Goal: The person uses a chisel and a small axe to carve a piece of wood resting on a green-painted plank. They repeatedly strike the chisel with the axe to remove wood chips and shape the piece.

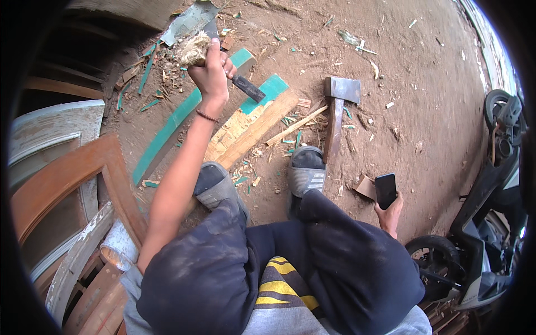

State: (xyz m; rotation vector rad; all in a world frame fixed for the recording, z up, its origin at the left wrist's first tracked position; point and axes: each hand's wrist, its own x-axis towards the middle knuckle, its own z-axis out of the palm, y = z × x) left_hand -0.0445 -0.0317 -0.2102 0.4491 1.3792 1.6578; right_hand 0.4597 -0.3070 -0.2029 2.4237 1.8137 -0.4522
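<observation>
My left hand [212,72] is closed on a dark tool [247,86] with a frayed pale bundle [192,51] beside my thumb; I cannot tell exactly what the tool is. It is raised over a wooden plank [261,128] with splintered wood and turquoise paint on one end. A second turquoise-painted board [163,139] lies to its left. My right hand [389,211] holds a black phone [385,190] low by my right knee, next to a small wood block [365,186]. An axe [342,90] lies on the dirt right of the plank, its handle toward me.
My sandaled feet [306,184] rest on the dirt ground [424,139] among splinters. Old wooden frames [106,148] and a white bucket [119,245] crowd the left side. A motorbike [477,229] lines the right edge. Scrap pieces [184,22] lie at the top.
</observation>
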